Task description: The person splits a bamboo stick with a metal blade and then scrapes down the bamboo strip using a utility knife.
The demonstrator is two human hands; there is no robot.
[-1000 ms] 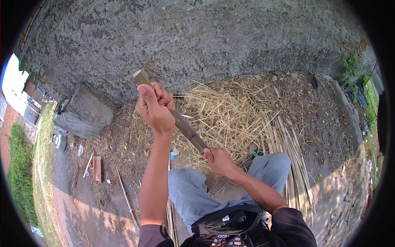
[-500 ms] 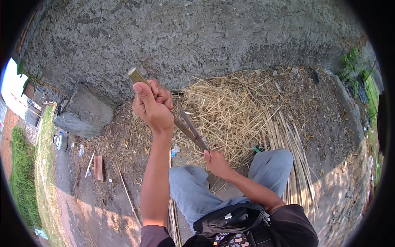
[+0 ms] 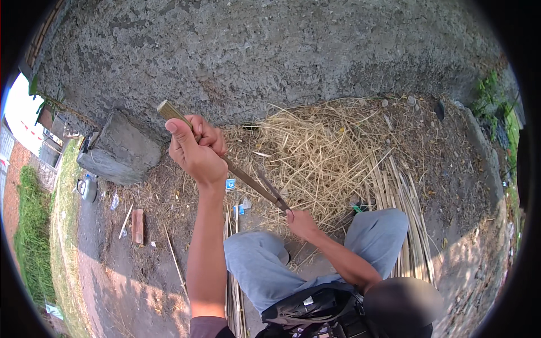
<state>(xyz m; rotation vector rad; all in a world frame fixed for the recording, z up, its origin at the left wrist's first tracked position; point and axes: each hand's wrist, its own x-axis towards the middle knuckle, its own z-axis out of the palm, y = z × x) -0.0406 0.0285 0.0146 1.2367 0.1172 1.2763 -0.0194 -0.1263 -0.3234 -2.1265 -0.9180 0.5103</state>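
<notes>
My left hand is raised on the left, fingers wrapped round a long greenish-brown bamboo strip, thumb lying along it. The strip's cut end sticks out above the fist, and its length slants down toward my right hand. There my fingers are closed on a knife whose dark, narrow blade points up and left beside the strip. Its handle is hidden in my grip. Whether the blade touches the strip, or my right fingers hold the strip too, I cannot tell.
Pale shavings lie heaped before my knees. Long split strips lie on the right, others by my left leg. Beyond stands a rough grey wall, with a concrete block, kettle and reddish-brown brick to the left.
My left hand has shifted left with the strip, and my right hand slightly right, so they are farther apart. The blade's angle to the strip has changed. A blue packet shows beside my left wrist.
</notes>
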